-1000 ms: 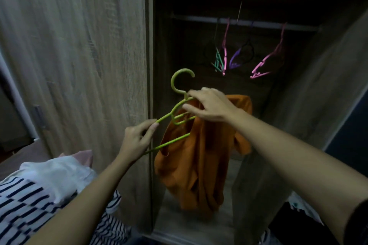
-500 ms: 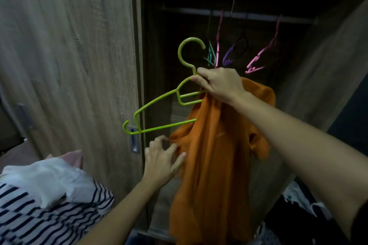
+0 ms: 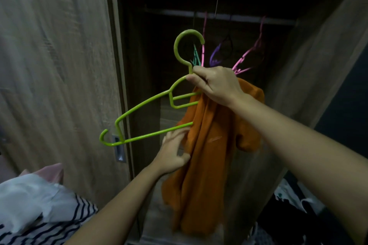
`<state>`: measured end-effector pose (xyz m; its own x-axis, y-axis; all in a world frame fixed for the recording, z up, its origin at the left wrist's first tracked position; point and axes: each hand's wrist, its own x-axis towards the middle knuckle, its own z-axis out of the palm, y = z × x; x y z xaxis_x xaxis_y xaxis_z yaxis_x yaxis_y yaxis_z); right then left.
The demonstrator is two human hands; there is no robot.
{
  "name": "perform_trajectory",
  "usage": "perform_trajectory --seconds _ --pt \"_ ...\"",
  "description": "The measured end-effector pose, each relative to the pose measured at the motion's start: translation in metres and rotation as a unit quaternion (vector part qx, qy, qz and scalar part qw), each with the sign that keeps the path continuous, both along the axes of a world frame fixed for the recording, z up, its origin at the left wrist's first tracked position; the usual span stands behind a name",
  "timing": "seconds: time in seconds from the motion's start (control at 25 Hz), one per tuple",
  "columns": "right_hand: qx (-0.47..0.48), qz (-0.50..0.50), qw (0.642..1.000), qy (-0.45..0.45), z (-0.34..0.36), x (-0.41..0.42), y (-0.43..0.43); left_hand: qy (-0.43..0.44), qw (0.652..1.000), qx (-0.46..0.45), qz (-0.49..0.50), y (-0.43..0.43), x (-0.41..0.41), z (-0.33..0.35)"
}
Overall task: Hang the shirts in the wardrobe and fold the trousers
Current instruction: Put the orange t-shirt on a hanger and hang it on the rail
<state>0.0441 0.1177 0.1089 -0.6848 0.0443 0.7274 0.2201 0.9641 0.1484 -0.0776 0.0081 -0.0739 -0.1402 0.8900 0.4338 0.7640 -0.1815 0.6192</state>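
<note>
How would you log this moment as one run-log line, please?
right hand: grips green plastic hanger and orange shirt | left hand: touches shirt | hanger: not yet on wardrobe rail

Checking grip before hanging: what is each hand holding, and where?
Right hand grips the green hanger at its neck, below the hook, orange shirt bunched under it. Left hand only touches the shirt's fabric, fingers straight.

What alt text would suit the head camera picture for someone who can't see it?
A person's right hand holds up a green hanger and a bunched orange shirt before an open wardrobe. The left hand touches the shirt's edge just under the hanger's bottom bar. Empty coloured hangers hang on the rail inside.
</note>
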Motion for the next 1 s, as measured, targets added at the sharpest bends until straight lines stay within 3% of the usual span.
perform_trajectory --seconds 0.12,0.28,0.48,0.6,0.8,0.88,1.0 --pt "-0.010 -0.028 0.999 0.013 0.008 0.014 0.011 0.054 0.998 -0.013 0.033 -0.002 -0.012 -0.002" --pt "-0.038 -0.053 0.997 0.032 0.010 0.035 0.030 0.022 0.992 -0.017 0.121 -0.018 -0.046 -0.009" --pt "-0.038 -0.137 0.989 -0.042 -0.021 0.057 0.060 0.060 0.994 -0.092 0.014 -0.037 -0.090 0.014" --pt "-0.051 -0.131 0.987 -0.084 -0.043 0.065 0.063 0.139 0.976 -0.165 -0.006 -0.043 -0.101 0.040" --pt "-0.020 -0.142 0.984 -0.101 -0.059 0.043 0.046 0.268 0.953 -0.141 -0.005 -0.024 -0.086 0.087" --pt "-0.060 -0.151 0.984 -0.072 -0.061 0.036 0.041 0.235 0.969 -0.065 -0.033 -0.017 -0.076 0.093" --pt "-0.139 -0.133 0.981 -0.005 -0.062 0.042 0.044 0.079 0.994 -0.052 0.059 -0.024 -0.076 0.090"
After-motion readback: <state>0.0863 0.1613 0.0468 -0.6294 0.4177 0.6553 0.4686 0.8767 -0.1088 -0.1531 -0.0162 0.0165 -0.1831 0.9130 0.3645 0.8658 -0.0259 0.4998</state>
